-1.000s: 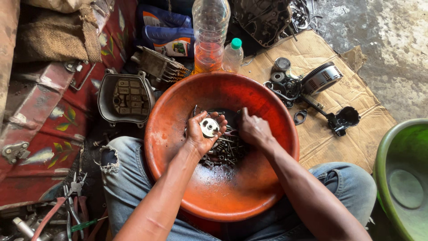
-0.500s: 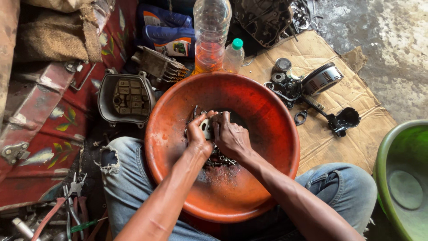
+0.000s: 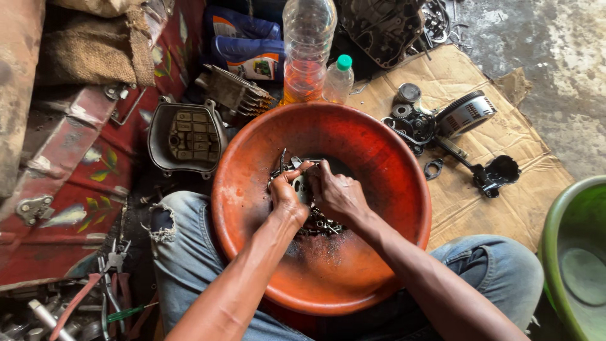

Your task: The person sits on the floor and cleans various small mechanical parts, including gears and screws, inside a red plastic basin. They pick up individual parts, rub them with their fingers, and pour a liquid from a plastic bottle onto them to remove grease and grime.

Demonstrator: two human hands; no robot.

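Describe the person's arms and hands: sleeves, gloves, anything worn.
Both arms are bare to past the elbow, no sleeves showing. The left hand and right hand wear no gloves, and no rings, watch or bands are visible. Fingers look smudged with dark grime.

Bolts (image 3: 319, 222) in basin (image 3: 379, 151); bottles (image 3: 307, 50) behind.

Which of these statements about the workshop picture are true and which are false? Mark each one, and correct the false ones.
1. Both hands work over a round metal part inside the orange basin. True: the left hand and right hand meet on the metal part.
2. The small bottle has a red cap. False: its cap is green.
3. The green tub sits at the right edge. True.
4. The engine parts lie on bare concrete. False: they lie on cardboard.
5. The pliers lie in the basin. False: they lie outside, lower left.
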